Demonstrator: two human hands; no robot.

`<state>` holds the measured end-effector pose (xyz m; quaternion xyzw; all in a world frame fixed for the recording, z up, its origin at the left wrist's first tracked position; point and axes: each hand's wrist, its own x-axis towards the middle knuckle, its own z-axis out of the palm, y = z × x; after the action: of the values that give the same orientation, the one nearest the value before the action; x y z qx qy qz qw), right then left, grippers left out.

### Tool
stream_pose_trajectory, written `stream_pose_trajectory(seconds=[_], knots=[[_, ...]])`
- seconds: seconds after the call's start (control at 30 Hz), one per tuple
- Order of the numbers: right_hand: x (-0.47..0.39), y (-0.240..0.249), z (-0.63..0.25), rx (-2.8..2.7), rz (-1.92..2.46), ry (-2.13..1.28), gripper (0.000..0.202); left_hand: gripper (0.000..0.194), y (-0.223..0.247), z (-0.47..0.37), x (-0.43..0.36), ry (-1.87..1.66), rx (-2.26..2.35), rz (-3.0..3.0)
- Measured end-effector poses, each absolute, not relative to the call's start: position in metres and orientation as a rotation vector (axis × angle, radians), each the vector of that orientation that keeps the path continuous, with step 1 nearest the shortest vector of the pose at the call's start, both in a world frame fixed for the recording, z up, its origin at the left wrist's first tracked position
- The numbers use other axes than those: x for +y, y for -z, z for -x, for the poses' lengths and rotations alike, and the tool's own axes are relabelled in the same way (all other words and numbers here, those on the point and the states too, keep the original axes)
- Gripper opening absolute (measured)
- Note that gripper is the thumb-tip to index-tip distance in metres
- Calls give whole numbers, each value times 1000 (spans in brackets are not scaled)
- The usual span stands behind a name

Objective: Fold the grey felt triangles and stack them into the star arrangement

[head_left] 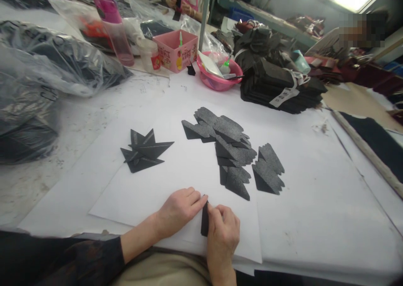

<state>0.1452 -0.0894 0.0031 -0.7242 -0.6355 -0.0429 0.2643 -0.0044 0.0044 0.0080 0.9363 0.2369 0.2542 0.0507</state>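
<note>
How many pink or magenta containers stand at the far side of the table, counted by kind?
Magenta bottle: 1
Pink square box: 1
Pink round bowl: 1
Total: 3

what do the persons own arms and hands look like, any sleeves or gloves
Both hands are bare: no gloves, and no rings or watch that the picture shows. The left hand comes out of a dark sleeve with a faint mottled pattern, pushed up so the forearm is uncovered. The right hand shows a bare wrist; any sleeve is out of frame.
</note>
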Motion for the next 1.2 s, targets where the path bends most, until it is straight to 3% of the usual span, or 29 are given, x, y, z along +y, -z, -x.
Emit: stream_pose_trajectory(seconds=[1.2], knots=[[-89, -8, -143, -1783, 1954, 157, 24, 13, -12, 1, 0, -768, 775, -2958]])
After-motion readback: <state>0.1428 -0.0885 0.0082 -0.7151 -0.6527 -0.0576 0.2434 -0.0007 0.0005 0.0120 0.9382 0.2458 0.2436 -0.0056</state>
